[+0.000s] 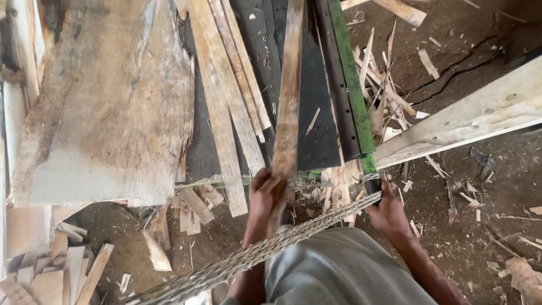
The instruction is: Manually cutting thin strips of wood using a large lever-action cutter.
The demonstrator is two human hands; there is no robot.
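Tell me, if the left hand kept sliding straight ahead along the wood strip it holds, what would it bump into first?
Probably nothing soon. The left hand grips a long wood strip pointing away over a dark machine table. That line looks free to the picture's top edge, though depth is hard to judge.

Two hands: left hand [265, 195] at six o'clock, right hand [388, 212] toward five; one wooden strip [288, 107], one green bar [353, 90], one braided rope [254, 257], one broad plank [107, 113] at ten o'clock
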